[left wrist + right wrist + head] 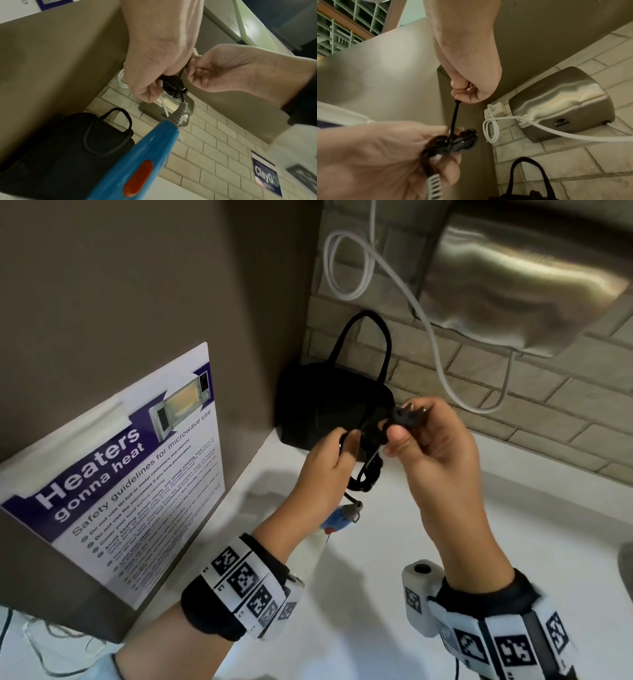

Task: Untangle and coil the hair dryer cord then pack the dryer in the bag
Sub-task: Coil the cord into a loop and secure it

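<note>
My left hand (342, 444) grips a tangled bundle of black cord (367, 474) above the white counter. The blue hair dryer (337, 517) hangs by the cord just below that hand; its handle (142, 155) has an orange switch and a grey strain relief (180, 115). My right hand (400, 428) pinches the black plug (407, 415) a little above and right of the bundle. A taut stretch of cord (453, 115) runs from the right hand (464, 89) down to the bundle (453, 140) in the left hand (385, 155). The black bag (329, 405) stands in the corner behind both hands; whether its mouth is open is hidden.
A steel hand dryer (527, 275) is mounted on the brick wall at upper right, with a looped white cable (346, 265) hanging beside it. A microwave safety poster (137, 467) leans on the brown panel at left. The white counter (445, 508) spreads below my hands.
</note>
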Demonstrator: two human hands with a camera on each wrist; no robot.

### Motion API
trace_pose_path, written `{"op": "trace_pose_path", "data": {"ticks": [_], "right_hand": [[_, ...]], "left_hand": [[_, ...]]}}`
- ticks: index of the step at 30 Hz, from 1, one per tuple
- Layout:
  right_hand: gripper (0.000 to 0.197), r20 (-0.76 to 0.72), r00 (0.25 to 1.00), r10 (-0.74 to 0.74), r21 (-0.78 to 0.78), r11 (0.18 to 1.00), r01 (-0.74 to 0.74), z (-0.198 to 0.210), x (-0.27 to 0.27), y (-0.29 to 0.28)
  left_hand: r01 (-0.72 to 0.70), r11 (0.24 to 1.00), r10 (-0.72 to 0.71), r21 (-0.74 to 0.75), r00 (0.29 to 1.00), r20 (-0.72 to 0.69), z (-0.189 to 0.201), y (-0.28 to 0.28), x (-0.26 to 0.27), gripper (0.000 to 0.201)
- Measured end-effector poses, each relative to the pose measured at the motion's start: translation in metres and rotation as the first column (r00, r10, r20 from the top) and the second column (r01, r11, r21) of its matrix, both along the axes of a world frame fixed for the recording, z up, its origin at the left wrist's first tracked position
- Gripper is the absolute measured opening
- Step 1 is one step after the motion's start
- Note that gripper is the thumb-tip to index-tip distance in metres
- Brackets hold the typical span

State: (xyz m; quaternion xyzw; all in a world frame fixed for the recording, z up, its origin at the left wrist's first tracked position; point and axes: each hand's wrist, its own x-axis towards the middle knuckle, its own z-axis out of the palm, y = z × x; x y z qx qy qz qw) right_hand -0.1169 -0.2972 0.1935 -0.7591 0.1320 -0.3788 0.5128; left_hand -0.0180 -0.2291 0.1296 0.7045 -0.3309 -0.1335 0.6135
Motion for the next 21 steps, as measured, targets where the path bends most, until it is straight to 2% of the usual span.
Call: {"op": "trace_pose_path", "data": {"ticks": [2,5,8,10,12,16,19,21], "right_hand": [[0.025,0.022,1.0,0.019,0.024,1.0,-0.019,0.003,0.0,0.003],[0.02,-0.038,0.996,0.076,0.023,0.997,-0.076,0.001,0.0,0.006],[0.019,-0.098,0.988,0.121,0.023,0.993,-0.119,-0.003,0.0,0.007],[0.022,-0.142,0.98,0.138,-0.017,0.99,-0.142,-0.003,0.0,0.006],[0.023,-0.144,0.983,0.116,-0.02,0.993,-0.12,-0.002,0.001,0.002],[0.018,-0.065,0.997,0.045,0.022,0.999,-0.044,0.0,0.002,-0.002],[0.028,0.023,0.996,0.082,-0.037,0.996,-0.081,0.001,-0.001,0.014],[0.036,0.043,0.991,0.128,-0.093,0.988,-0.123,-0.001,-0.003,0.028]], "left_hand": [[-0.027,0.999,0.024,-0.036,0.996,-0.083,0.003,0.001,0.006,0.033],[-0.044,0.988,0.0,-0.147,0.958,-0.286,-0.001,0.002,0.011,0.032],[-0.006,0.952,-0.16,-0.306,0.843,-0.514,0.002,0.005,0.01,0.027],[0.032,0.93,-0.259,-0.366,0.764,-0.591,0.007,0.004,0.008,0.022],[0.087,0.927,-0.292,-0.365,0.779,-0.555,0.009,0.002,0.002,0.022],[0.178,0.944,-0.274,-0.276,0.891,-0.363,0.013,0.001,-0.007,0.019],[0.119,0.949,-0.22,-0.292,0.914,-0.341,0.012,-0.002,-0.004,0.02],[0.027,0.949,-0.166,-0.315,0.89,-0.424,0.014,-0.004,0.001,0.03]]}}
